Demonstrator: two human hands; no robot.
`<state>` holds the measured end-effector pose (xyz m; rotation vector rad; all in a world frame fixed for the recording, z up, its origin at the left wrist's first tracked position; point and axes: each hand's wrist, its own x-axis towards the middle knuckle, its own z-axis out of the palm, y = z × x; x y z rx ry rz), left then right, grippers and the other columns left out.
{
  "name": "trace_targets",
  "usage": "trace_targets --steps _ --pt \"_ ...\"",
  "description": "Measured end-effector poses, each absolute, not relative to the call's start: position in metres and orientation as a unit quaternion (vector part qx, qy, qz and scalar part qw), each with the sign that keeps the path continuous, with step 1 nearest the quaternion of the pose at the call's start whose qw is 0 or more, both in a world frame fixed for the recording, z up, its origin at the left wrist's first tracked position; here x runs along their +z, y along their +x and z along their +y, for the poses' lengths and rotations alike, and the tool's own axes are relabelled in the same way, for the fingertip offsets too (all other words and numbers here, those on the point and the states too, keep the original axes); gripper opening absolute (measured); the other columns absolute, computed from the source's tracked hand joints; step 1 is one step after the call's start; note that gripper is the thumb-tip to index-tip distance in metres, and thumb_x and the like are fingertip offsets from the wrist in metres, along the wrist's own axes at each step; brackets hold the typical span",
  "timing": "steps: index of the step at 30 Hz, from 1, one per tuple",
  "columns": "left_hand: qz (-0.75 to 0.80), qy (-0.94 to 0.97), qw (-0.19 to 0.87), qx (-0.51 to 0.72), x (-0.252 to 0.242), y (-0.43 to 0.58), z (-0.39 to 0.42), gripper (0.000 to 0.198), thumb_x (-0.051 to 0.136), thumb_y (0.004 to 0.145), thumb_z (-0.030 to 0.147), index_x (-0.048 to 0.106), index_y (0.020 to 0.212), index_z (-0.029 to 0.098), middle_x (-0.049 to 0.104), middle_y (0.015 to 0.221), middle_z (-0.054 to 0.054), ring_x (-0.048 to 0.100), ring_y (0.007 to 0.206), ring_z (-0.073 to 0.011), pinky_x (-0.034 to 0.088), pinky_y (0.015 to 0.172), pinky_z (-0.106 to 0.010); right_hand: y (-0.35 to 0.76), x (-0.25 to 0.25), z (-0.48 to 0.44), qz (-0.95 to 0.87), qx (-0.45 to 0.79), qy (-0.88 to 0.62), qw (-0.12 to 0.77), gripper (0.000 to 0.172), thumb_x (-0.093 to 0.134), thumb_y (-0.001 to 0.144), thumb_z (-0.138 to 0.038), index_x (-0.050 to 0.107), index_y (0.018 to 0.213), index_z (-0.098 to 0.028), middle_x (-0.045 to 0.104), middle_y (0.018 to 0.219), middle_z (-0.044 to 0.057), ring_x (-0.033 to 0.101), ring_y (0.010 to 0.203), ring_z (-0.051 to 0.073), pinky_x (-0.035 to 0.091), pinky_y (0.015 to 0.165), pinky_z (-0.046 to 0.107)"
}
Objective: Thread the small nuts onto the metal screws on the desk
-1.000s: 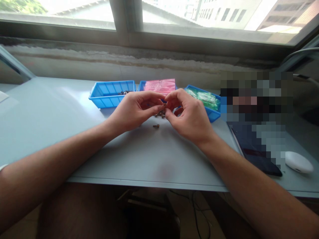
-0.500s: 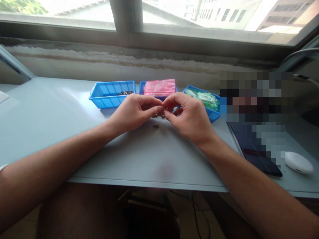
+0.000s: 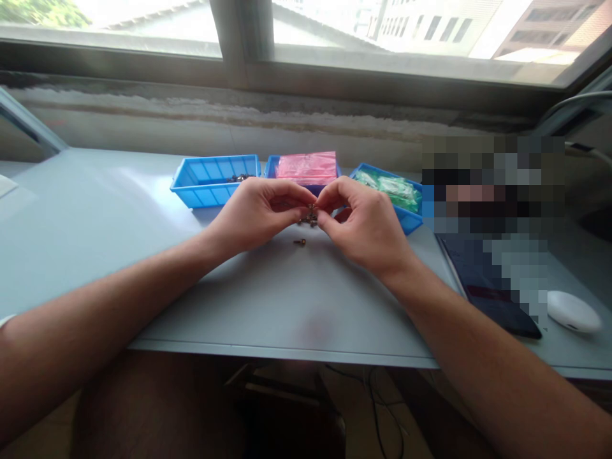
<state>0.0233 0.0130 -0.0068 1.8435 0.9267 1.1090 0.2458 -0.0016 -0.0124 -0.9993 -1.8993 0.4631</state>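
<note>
Here, both hands (image 3: 255, 213) (image 3: 363, 223) in pinch grip on small brassy part (image 3: 311, 208), unreadable mark (image 3: 307, 156) on pink packet (image 3: 306, 169).

Window (image 3: 411, 38) overexposed, backlighting desk (image 3: 268, 306); glare patch left; underneath dim.

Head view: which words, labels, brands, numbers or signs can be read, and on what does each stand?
No text is readable.
Pink plastic bag: faint mark near its top edge, too small to read.
Green plastic bags: too blurred to tell any print.
Loose metal fastener: too small to show lettering.
Pixelated patch: hidden.
</note>
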Motion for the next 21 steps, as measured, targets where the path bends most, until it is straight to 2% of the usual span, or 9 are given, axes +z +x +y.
trace_targets --steps 5,9,12,15,18,21 --pt "0.358 0.699 0.425 0.449 -0.0084 0.0241 0.0133 0.024 0.096 0.086 0.017 0.093 0.11 0.017 0.093 0.114 -0.01 0.091 0.111 -0.0313 0.075 0.105 -0.045 0.2448 -0.0143 -0.0021 -0.762 0.204 -0.406 0.462 0.019 0.077 0.086 -0.008 0.071 0.094 -0.025 0.079 0.091 0.0 0.071 0.08 0.02 0.057 0.079 0.036" --pt "0.354 0.688 0.44 0.456 -0.0092 0.0247 0.0145 0.033 0.098 0.086 0.019 0.092 0.118 0.017 0.093 0.119 -0.011 0.09 0.115 -0.0306 0.075 0.105 -0.044 0.2449 -0.0149 -0.0013 -0.762 0.211 -0.409 0.456 0.025 0.076 0.085 -0.01 0.075 0.107 -0.023 0.081 0.092 0.0 0.073 0.081 0.021 0.058 0.078 0.037" --pt "0.371 0.7 0.417 0.445 -0.0067 0.0237 0.0145 0.029 0.096 0.092 0.026 0.093 0.119 0.018 0.093 0.114 -0.011 0.09 0.105 -0.0281 0.075 0.097 -0.04 0.2454 -0.0144 -0.0013 -0.767 0.18 -0.411 0.459 0.026 0.075 0.087 -0.01 0.081 0.109 -0.022 0.081 0.095 0.003 0.074 0.084 0.022 0.059 0.079 0.039" --pt "0.394 0.719 0.391 0.417 -0.0037 0.0211 0.014 0.02 0.091 0.1 0.037 0.094 0.11 0.019 0.092 0.101 -0.01 0.088 0.091 -0.0254 0.074 0.085 -0.036 0.2454 -0.0125 -0.0027 -0.763 0.153 -0.411 0.476 0.021 0.074 0.089 -0.009 0.082 0.103 -0.022 0.082 0.101 0.005 0.075 0.087 0.023 0.06 0.079 0.039" --pt "0.397 0.729 0.393 0.396 -0.003 0.0188 0.0137 0.032 0.089 0.105 0.05 0.094 0.101 0.019 0.091 0.095 -0.01 0.086 0.083 -0.0244 0.072 0.077 -0.033 0.2447 -0.0109 -0.0042 -0.76 0.156 -0.398 0.49 0.016 0.076 0.092 -0.01 0.079 0.1 -0.023 0.081 0.098 0.003 0.075 0.087 0.023 0.06 0.078 0.038" --pt "0.39 0.733 0.396 0.393 -0.0043 0.0182 0.0135 0.032 0.091 0.104 0.051 0.096 0.104 0.02 0.092 0.097 -0.01 0.087 0.085 -0.0247 0.073 0.079 -0.033 0.2442 -0.011 -0.0041 -0.767 0.167 -0.39 0.482 0.016 0.079 0.091 -0.009 0.076 0.095 -0.024 0.079 0.095 0.001 0.074 0.085 0.021 0.059 0.078 0.038"
